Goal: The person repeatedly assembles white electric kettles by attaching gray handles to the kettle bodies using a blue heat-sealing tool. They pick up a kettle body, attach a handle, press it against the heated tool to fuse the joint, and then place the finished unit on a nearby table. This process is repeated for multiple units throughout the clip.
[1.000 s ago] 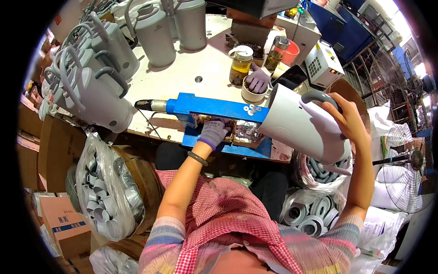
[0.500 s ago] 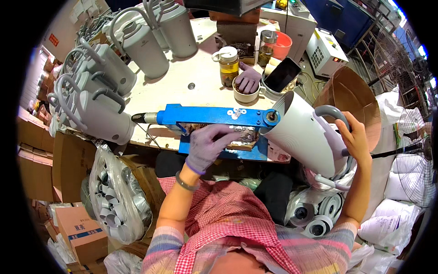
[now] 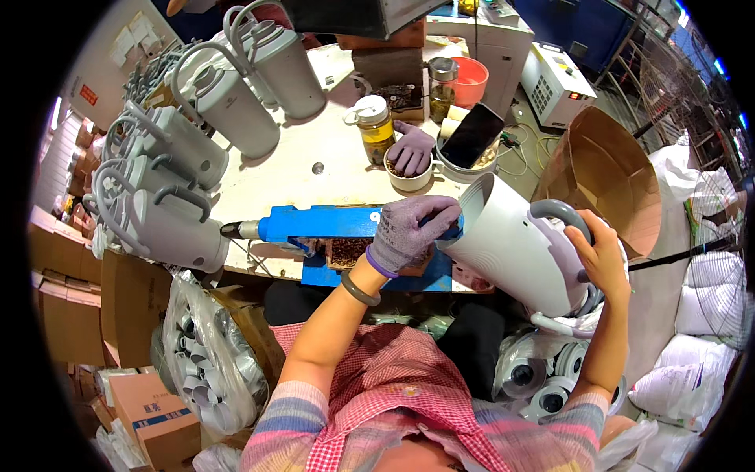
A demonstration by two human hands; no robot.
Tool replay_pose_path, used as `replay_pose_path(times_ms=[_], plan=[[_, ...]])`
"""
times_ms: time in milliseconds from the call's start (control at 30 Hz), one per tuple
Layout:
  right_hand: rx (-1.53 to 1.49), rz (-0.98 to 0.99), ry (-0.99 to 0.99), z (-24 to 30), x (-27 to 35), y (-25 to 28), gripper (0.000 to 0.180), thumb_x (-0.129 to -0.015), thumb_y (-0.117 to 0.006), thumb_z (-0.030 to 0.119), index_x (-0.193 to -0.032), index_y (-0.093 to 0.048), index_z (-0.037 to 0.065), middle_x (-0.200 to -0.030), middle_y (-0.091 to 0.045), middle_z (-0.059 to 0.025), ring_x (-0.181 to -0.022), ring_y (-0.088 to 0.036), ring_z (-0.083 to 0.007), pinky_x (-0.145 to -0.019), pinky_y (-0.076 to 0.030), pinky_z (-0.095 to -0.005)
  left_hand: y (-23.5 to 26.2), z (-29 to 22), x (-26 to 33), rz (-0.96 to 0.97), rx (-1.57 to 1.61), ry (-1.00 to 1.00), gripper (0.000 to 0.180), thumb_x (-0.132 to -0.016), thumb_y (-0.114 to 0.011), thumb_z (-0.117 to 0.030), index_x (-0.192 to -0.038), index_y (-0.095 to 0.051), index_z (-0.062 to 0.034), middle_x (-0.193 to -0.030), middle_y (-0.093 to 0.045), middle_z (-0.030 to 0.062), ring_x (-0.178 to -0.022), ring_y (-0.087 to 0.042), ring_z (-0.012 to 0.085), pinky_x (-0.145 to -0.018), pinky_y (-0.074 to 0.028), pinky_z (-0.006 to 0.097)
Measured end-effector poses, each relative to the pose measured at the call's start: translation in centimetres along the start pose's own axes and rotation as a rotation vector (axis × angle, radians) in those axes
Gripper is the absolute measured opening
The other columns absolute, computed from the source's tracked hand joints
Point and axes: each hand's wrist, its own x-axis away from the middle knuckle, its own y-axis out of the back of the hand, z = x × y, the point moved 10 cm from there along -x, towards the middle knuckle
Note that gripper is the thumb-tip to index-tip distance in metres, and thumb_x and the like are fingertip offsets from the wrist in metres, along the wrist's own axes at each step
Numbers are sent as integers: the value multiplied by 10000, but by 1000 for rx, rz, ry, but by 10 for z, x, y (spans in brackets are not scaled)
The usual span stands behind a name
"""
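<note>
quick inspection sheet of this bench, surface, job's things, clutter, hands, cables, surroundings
surface: pale worktable, stained, crowded at the back
job's things: white kettle body lying tilted, open mouth against the blue fixture
clutter: jar, cup with a spare glove, phone, red bowl
hands: left hand gloved, on the fixture at the kettle mouth; right hand bare, grips the grey handle
cables: wires beside the white box
surroundings: finished kettles, cardboard drum, bagged parts

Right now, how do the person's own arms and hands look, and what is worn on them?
The left hand wears a grey knit glove with a purple cuff, and a dark bangle circles that wrist. The right hand is bare. Both forearms are bare; striped pastel sleeves cover the upper arms.
</note>
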Motion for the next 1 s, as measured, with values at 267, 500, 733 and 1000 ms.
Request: replay_pose_path(times_ms=[267,500,733,1000], plan=[[-22,-8,32,1,-9,-9,245,-939,-668,225,-1059,-638,13,-664,-492,-43,-602,-438,-123,-570,-364,-284,-1,-4,-4,15,-88,-108,164,-888,-720,-158,-975,-718,-19,-886,-729,124,-769,-715,243,-718,-556,315],[-16,0,18,5,-8,-15,248,-942,-668,230,-1049,-638,8,-654,-484,-43,-599,-436,-127,-570,-370,-290,-5,-9,1,19,-180,-207,183,-866,-722,-150,-1004,-710,-30,-988,-719,119,-821,-703,278,-735,-560,347],[2,52,-32,16,-4,-21,252,-939,-668,228,-1047,-636,3,-673,-496,-45,-620,-442,-123,-588,-380,-289,2,-9,7,52,-198,-172,452,-825,-784,-229,-1210,-650,-32,-1223,-657,160,-1063,-655,332,-914,-527,391],[33,20,-10,12,11,-12,240,-955,-645,239,-1031,-638,11,-684,-486,-65,-629,-447,-139,-590,-375,-301,96,23,64,-34,-635,-147,443,-785,-798,-264,-1189,-683,-123,-1267,-614,150,-1164,-570,368,-1002,-459,472]])
